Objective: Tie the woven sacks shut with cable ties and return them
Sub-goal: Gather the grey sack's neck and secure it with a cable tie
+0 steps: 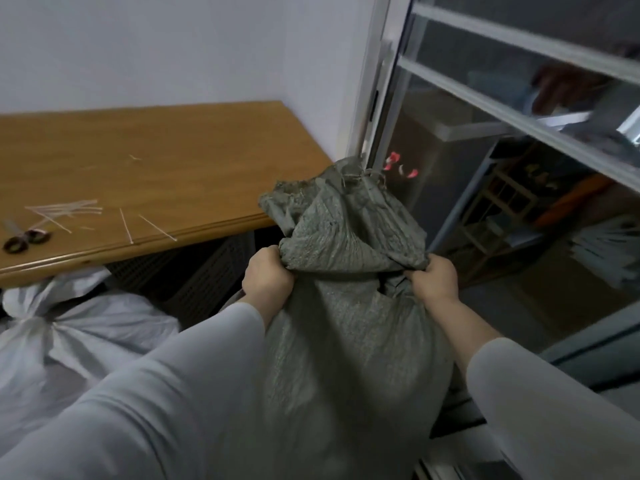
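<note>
**Two hands closed on the grey-green sack [346, 341]**

Seen from across the room, the person has the woven sack standing upright in front of them, between the corner of the wooden table [156, 150] and the sliding glass door [485, 168]. The left hand [268, 275] is clenched round a bunch of cloth on the sack's left shoulder. The right hand [433, 280] grips a fold on the opposite side. Both are curled tight into the fabric, and neither holds a tie.

Above the hands the top of the sack flops over in rumpled folds, with frayed strands at its peak. I cannot tell whether a tie is cinched anywhere in there.

To my eye this is a handling step: the sack is being lifted or shifted by its neck, either brought up for tying or carried back. If the mouth is open, the next move calls for gathering the loose top into one bunch with one hand. That would free the other hand for the cable ties [65, 209], which lie near the table's front edge just beside the scissors [22, 239], well apart from the sack and off to the left.

A white sack [86, 317], knotted in at its neck, lies low beside the table's edge.
</note>
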The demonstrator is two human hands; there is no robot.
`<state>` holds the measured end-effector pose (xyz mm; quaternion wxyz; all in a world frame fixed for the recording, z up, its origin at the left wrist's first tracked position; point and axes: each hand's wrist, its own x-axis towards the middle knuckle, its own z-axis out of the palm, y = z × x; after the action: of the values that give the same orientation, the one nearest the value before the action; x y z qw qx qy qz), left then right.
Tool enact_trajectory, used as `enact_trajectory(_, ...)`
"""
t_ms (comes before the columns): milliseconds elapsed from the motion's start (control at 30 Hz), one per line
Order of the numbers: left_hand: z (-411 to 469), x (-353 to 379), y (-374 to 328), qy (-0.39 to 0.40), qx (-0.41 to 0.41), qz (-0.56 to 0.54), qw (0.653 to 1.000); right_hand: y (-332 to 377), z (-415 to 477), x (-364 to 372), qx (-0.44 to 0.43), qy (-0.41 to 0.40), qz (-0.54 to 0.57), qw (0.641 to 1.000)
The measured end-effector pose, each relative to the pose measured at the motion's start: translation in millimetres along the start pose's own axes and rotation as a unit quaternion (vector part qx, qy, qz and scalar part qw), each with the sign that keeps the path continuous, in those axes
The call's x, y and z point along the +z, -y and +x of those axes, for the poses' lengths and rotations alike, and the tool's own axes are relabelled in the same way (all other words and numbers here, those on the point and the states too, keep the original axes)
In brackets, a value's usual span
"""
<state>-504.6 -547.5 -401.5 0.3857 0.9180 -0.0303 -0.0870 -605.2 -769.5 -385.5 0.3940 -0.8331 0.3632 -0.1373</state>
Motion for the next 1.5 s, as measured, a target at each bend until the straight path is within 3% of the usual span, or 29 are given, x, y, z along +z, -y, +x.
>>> enact_trajectory(367,98,43,93,0.015,-0.053,0.033,0.998,-26,66,130,0.043,0.092,-0.043,0.994)
enact_trajectory(767,93,102,164,0.045,-0.179,0.083,0.979,-103,101,224,0.069,0.245,-0.105,0.961)
enact_trajectory(900,97,107,156,0.155,-0.219,0.106,0.958,-104,116,217,0.094,0.340,-0.088,0.932)
enact_trajectory(967,100,106,147,0.209,-0.230,0.053,0.949,-101,126,208,0.131,0.397,-0.062,0.906)
enact_trajectory(1033,99,101,136,0.248,-0.202,0.026,0.947,-92,133,199,0.169,0.453,-0.033,0.875)
enact_trajectory(1100,96,96,124,0.285,-0.167,0.096,0.939,-82,138,191,0.192,0.482,-0.031,0.854)
enact_trajectory(1167,92,94,109,0.298,-0.153,0.157,0.929,-80,142,189,0.135,0.486,-0.095,0.858)
enact_trajectory(1300,94,97,91,0.262,-0.141,0.101,0.950,-70,149,177,0.042,0.461,-0.187,0.867)
enact_trajectory(1400,99,94,75,0.245,-0.163,0.050,0.954,-61,153,163,0.058,0.352,-0.111,0.928)
enact_trajectory(1500,103,86,50,0.272,-0.205,-0.061,0.938,-51,151,143,0.120,0.316,0.001,0.941)
